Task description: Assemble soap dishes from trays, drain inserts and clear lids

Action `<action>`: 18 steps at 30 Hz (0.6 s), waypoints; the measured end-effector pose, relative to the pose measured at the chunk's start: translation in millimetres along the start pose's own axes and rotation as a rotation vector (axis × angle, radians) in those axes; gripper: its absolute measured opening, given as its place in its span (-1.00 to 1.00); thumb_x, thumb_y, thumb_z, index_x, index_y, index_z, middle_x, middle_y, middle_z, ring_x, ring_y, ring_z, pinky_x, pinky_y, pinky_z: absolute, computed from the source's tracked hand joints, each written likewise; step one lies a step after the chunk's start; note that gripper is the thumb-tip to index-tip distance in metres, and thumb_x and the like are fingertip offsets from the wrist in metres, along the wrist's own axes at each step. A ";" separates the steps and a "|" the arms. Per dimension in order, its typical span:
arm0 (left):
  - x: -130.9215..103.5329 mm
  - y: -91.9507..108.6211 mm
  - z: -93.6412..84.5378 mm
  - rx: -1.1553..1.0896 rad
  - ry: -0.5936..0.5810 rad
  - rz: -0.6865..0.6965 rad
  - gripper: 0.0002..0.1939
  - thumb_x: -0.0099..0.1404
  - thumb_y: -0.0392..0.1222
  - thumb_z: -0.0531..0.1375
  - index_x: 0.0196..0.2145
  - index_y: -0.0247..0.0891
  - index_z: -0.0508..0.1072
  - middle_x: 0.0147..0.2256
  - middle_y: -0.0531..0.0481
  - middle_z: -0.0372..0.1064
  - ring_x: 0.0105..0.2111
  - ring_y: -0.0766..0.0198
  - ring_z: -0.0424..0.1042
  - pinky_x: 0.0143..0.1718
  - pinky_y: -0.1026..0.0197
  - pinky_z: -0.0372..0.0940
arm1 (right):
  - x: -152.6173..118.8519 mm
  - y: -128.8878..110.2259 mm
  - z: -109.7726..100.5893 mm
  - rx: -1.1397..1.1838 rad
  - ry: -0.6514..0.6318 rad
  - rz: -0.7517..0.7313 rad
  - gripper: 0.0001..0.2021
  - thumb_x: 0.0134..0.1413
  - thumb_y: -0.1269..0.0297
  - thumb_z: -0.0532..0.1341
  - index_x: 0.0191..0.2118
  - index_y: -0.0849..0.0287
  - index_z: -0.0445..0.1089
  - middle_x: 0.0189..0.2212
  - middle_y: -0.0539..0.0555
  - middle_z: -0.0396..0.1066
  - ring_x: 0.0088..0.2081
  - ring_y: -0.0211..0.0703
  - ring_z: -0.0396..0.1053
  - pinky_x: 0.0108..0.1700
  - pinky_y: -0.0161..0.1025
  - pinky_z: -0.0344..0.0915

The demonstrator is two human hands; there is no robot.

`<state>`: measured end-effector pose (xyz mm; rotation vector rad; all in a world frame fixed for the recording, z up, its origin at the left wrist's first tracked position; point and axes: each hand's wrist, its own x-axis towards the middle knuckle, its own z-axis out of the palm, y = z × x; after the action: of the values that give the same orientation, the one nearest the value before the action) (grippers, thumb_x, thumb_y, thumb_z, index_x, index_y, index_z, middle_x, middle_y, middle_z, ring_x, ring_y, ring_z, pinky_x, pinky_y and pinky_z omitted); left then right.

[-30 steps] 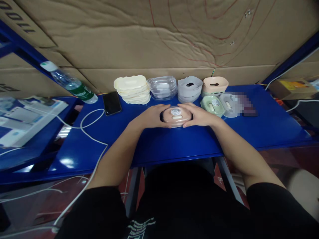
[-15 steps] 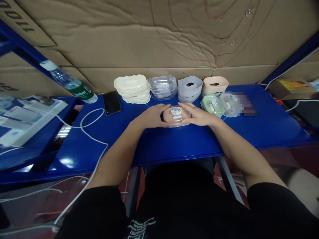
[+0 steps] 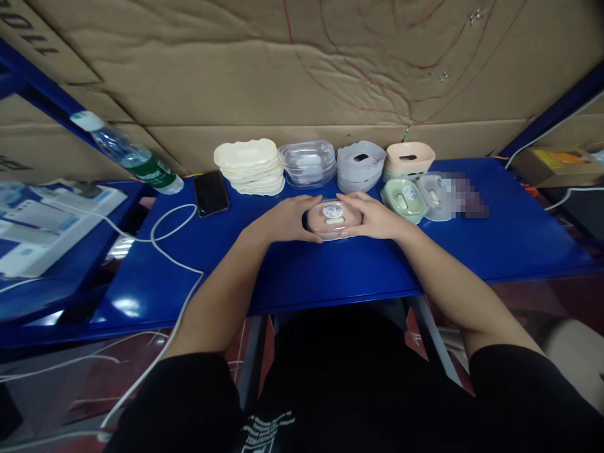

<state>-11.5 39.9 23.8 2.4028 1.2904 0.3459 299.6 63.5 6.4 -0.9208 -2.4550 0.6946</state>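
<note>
A pink dish with a clear cover and a round sticker (image 3: 334,220) rests on the blue table (image 3: 302,270) between my hands. My left hand (image 3: 295,219) grips its left side, thumb in front and fingers behind. Around the right side, my right hand (image 3: 370,217) is closed on the same dish. Just right of my right hand lie a green covered dish (image 3: 404,200) and a grey covered dish (image 3: 436,196). Behind my hands stand stacks of cream trays (image 3: 250,167), clear covers (image 3: 309,165), grey dishes (image 3: 361,167) and a pile topped by a peach dish (image 3: 409,157).
A black phone (image 3: 211,194) and a water bottle (image 3: 136,160) are at the left, by a looping white cable (image 3: 177,239). Cardboard (image 3: 236,75) lines the back. At the far right is a small cardboard box (image 3: 557,168).
The view has shifted very slightly. My fingers have moved a little along the edges of the pink dish, which both hands still hold in about the same place.
</note>
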 end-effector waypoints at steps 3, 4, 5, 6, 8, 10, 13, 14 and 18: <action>0.6 -2.0 0.7 -0.001 0.006 0.016 0.32 0.03 0.45 0.54 0.56 -0.23 0.26 0.50 -0.34 0.25 0.49 -0.33 0.28 0.53 -0.23 0.17 | 0.9 -1.3 1.2 -0.002 0.010 0.010 0.14 0.00 -0.53 0.42 0.58 -0.01 0.24 0.36 0.32 0.38 0.38 0.52 0.35 0.43 0.51 0.26; 0.8 -2.6 1.2 0.001 0.011 0.022 0.30 0.04 0.44 0.54 0.56 -0.21 0.26 0.50 -0.32 0.26 0.49 -0.31 0.29 0.53 -0.23 0.17 | 1.1 -1.4 1.3 -0.002 0.011 0.012 0.13 0.00 -0.52 0.42 0.58 -0.03 0.24 0.36 0.31 0.38 0.38 0.52 0.35 0.43 0.52 0.26; 0.9 -2.9 1.7 0.004 0.015 0.026 0.30 0.04 0.44 0.54 0.56 -0.20 0.26 0.50 -0.31 0.26 0.48 -0.30 0.29 0.53 -0.22 0.18 | 1.1 -1.4 1.4 -0.002 0.008 0.015 0.13 0.00 -0.51 0.43 0.58 -0.03 0.24 0.36 0.31 0.38 0.38 0.52 0.34 0.43 0.52 0.26; 1.0 -3.1 2.0 0.007 0.019 0.027 0.29 0.04 0.43 0.54 0.56 -0.19 0.26 0.50 -0.30 0.27 0.48 -0.29 0.29 0.53 -0.21 0.18 | 1.1 -1.5 1.4 -0.002 0.005 0.019 0.14 0.00 -0.51 0.43 0.58 -0.02 0.24 0.36 0.32 0.37 0.39 0.52 0.34 0.44 0.52 0.25; 0.8 -2.5 1.9 0.010 0.017 0.021 0.28 0.05 0.43 0.54 0.56 -0.17 0.27 0.50 -0.28 0.27 0.48 -0.29 0.30 0.53 -0.19 0.18 | 0.8 -1.6 1.2 0.002 -0.003 0.021 0.15 0.00 -0.51 0.43 0.58 0.00 0.23 0.37 0.32 0.36 0.40 0.51 0.32 0.46 0.50 0.23; 0.3 -1.3 1.0 0.004 0.008 0.013 0.28 0.04 0.44 0.54 0.56 -0.16 0.26 0.51 -0.27 0.25 0.49 -0.29 0.28 0.53 -0.20 0.17 | 0.2 -1.8 0.8 0.006 -0.008 0.017 0.14 0.01 -0.50 0.43 0.59 -0.01 0.21 0.38 0.32 0.34 0.42 0.51 0.31 0.47 0.50 0.23; 0.0 -0.3 -1.1 -0.022 -0.012 0.007 0.32 0.01 0.46 0.55 0.56 -0.17 0.26 0.52 -0.30 0.22 0.51 -0.33 0.25 0.54 -0.25 0.15 | -0.5 -2.2 0.2 0.005 -0.021 0.022 0.13 0.04 -0.47 0.44 0.60 -0.01 0.18 0.38 0.33 0.33 0.44 0.52 0.28 0.47 0.50 0.22; 0.1 -0.6 -1.6 -0.032 -0.017 0.008 0.33 -0.01 0.46 0.56 0.56 -0.17 0.26 0.52 -0.30 0.22 0.51 -0.35 0.25 0.53 -0.26 0.16 | -0.7 -2.3 0.0 0.003 -0.027 0.027 0.14 0.04 -0.46 0.44 0.60 0.01 0.17 0.38 0.34 0.33 0.45 0.52 0.27 0.48 0.49 0.22; 1.7 -4.7 -1.1 -0.079 -0.019 0.040 0.30 0.02 0.37 0.59 0.56 -0.14 0.25 0.52 -0.27 0.24 0.50 -0.33 0.26 0.53 -0.25 0.17 | -1.0 -1.7 -0.6 0.009 -0.036 0.032 0.16 0.03 -0.47 0.44 0.60 0.03 0.16 0.39 0.34 0.31 0.46 0.49 0.26 0.52 0.45 0.18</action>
<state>-14.5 43.9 22.7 2.3628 1.1988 0.3772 299.8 62.0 7.7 -0.9547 -2.4712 0.7385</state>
